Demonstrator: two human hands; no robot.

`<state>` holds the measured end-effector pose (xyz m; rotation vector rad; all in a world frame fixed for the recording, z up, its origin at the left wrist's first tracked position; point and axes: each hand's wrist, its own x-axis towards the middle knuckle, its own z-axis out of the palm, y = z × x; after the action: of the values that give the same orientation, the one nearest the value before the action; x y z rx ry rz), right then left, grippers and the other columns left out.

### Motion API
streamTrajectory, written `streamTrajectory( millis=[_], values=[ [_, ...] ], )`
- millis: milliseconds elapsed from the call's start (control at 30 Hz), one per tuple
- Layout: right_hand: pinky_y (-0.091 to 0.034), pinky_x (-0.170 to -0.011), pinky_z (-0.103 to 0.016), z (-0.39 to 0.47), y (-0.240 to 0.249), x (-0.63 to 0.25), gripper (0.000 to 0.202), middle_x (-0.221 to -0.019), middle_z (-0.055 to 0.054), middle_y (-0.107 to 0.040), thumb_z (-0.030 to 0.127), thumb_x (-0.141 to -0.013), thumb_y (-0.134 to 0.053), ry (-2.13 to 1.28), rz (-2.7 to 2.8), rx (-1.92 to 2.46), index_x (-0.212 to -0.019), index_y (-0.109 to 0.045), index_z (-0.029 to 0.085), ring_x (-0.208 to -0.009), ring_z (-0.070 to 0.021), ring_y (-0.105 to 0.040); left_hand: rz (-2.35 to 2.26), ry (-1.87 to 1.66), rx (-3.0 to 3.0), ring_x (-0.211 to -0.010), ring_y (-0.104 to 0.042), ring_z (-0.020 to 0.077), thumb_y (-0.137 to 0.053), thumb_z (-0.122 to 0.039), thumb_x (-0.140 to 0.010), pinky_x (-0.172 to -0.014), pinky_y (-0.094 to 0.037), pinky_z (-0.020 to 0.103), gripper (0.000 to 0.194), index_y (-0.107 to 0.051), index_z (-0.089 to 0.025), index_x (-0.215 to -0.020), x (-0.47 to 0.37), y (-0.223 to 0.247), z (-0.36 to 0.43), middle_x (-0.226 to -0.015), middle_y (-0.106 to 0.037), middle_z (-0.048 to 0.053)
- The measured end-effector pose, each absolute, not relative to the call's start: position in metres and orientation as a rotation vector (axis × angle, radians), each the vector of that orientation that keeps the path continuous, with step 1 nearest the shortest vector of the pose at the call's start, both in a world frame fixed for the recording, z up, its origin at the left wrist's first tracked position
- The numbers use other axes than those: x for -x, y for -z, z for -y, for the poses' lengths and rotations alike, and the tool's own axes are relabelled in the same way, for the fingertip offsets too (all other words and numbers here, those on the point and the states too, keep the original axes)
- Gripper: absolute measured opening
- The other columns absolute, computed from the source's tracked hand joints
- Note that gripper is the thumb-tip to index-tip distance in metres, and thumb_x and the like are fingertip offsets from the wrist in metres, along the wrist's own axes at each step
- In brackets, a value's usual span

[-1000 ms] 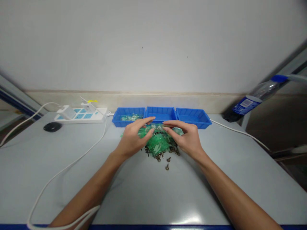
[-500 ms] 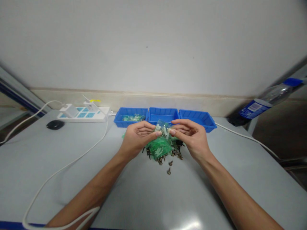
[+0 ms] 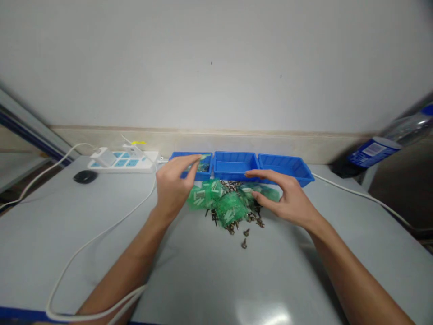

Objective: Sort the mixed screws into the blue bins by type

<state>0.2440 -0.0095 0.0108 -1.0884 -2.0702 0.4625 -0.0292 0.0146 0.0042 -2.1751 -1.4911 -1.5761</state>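
My left hand (image 3: pixel 174 185) is over the left blue bin (image 3: pixel 192 176), thumb and forefinger closed on the edge of a small plastic bag (image 3: pixel 204 163). The bag hangs within the bin, and the hand hides part of it. My right hand (image 3: pixel 287 196) is open, with thumb and fingers apart, by the right side of a heap on the table. In that heap are green plastic bags (image 3: pixel 232 208) with pale wall plugs inside. Loose screws (image 3: pixel 231 230) lie under and around the bags. Two more screws (image 3: pixel 244 243) rest nearer me.
The middle blue bin (image 3: pixel 236 172) and right blue bin (image 3: pixel 287 168) stand in a row with the left one. A white power strip (image 3: pixel 149 164) and a black mouse (image 3: pixel 85 176) are at left. A white cable (image 3: pixel 101 237) crosses my left forearm. A bottle (image 3: pixel 372 151) stands far right.
My hands have parted. The left has moved left to the left bin with the small bag; the right has opened and shifted slightly right. The view has turned a little.
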Motion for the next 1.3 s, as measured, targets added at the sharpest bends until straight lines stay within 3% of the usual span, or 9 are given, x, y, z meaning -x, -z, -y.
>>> streamTrajectory(
  millis=[67, 167, 333, 567, 767, 967, 1100, 1300],
  values=[
    [-0.050, -0.103, -0.048, 0.008, -0.011, -0.253, 0.046, -0.125, -0.007, -0.071, 0.019, -0.080, -0.066, -0.385, 2.246, 1.085, -0.126, -0.066, 0.024, -0.116, -0.0290, -0.065, 1.455, 1.198, 2.242, -0.112, -0.067, 0.0291, -0.061, -0.026, -0.094, -0.102, -0.051, 0.052, 0.022, -0.077, -0.019, -0.107, 0.039, 0.000, -0.022, -0.114, -0.076, 0.010],
    [-0.053, -0.100, -0.044, 0.005, -0.008, -0.260, 0.045, -0.122, -0.008, -0.073, 0.016, -0.079, -0.063, -0.348, 2.382, 1.090, -0.123, -0.069, 0.021, -0.113, -0.0279, -0.067, 1.410, 1.012, 2.253, -0.121, -0.059, 0.0325, -0.059, -0.028, -0.096, -0.104, -0.049, 0.054, 0.028, -0.074, -0.015, -0.116, 0.040, 0.007, -0.025, -0.121, -0.073, 0.013],
    [-0.055, -0.098, -0.042, 0.003, -0.005, -0.260, 0.033, -0.111, -0.006, -0.077, 0.013, -0.086, -0.052, -0.297, 2.393, 1.093, -0.107, -0.076, 0.020, -0.106, -0.0256, -0.072, 1.227, 1.034, 2.392, -0.115, -0.059, 0.0308, -0.058, -0.022, -0.095, -0.099, -0.052, 0.052, 0.023, -0.075, -0.013, -0.108, 0.017, 0.010, -0.011, -0.112, -0.076, 0.012],
    [-0.054, -0.103, -0.042, 0.003, -0.006, -0.262, 0.048, -0.126, -0.005, -0.072, 0.012, -0.077, -0.062, -0.394, 2.452, 1.086, -0.123, -0.071, 0.022, -0.115, -0.0262, -0.068, 1.180, 1.068, 2.496, -0.114, -0.059, 0.0304, -0.060, -0.020, -0.094, -0.098, -0.053, 0.052, 0.019, -0.074, -0.013, -0.105, 0.004, 0.012, 0.000, -0.110, -0.075, 0.013],
    [-0.058, -0.097, -0.044, -0.001, 0.000, -0.264, 0.034, -0.117, -0.005, -0.076, 0.018, -0.092, -0.054, -0.298, 2.357, 1.100, -0.120, -0.073, 0.023, -0.107, -0.0255, -0.073, 1.175, 1.105, 2.581, -0.114, -0.058, 0.0296, -0.057, -0.021, -0.095, -0.097, -0.054, 0.053, 0.023, -0.072, -0.013, -0.111, -0.002, 0.016, 0.005, -0.113, -0.074, 0.012],
    [-0.058, -0.096, -0.042, 0.007, -0.005, -0.251, 0.030, -0.115, -0.007, -0.076, 0.020, -0.092, -0.059, -0.211, 2.039, 1.039, -0.117, -0.074, 0.022, -0.105, -0.0249, -0.073, 1.307, 1.372, 2.662, -0.110, -0.063, 0.0254, -0.058, -0.022, -0.095, -0.099, -0.054, 0.049, 0.031, -0.066, -0.014, -0.124, -0.008, 0.009, 0.009, -0.116, -0.074, 0.012],
    [-0.062, -0.084, -0.040, 0.011, 0.000, -0.233, 0.028, -0.105, -0.006, -0.078, 0.023, -0.089, -0.065, -0.466, 1.775, 1.045, -0.115, -0.074, 0.022, -0.088, -0.0218, -0.075, 1.524, 1.742, 2.738, -0.099, -0.071, 0.0203, -0.067, -0.026, -0.090, -0.090, -0.060, 0.037, 0.038, -0.064, -0.017, -0.127, -0.016, 0.004, 0.015, -0.113, -0.075, 0.010],
    [-0.061, -0.067, -0.028, 0.018, 0.001, -0.216, 0.041, -0.096, -0.005, -0.077, 0.030, -0.091, -0.066, -0.966, 1.598, 0.962, -0.131, -0.065, 0.021, -0.079, -0.0166, -0.073, 1.689, 2.239, 2.674, -0.082, -0.073, 0.0157, -0.077, -0.027, -0.081, -0.078, -0.063, 0.027, 0.020, -0.073, -0.016, -0.096, -0.021, 0.008, 0.015, -0.093, -0.076, 0.005]
  ],
)
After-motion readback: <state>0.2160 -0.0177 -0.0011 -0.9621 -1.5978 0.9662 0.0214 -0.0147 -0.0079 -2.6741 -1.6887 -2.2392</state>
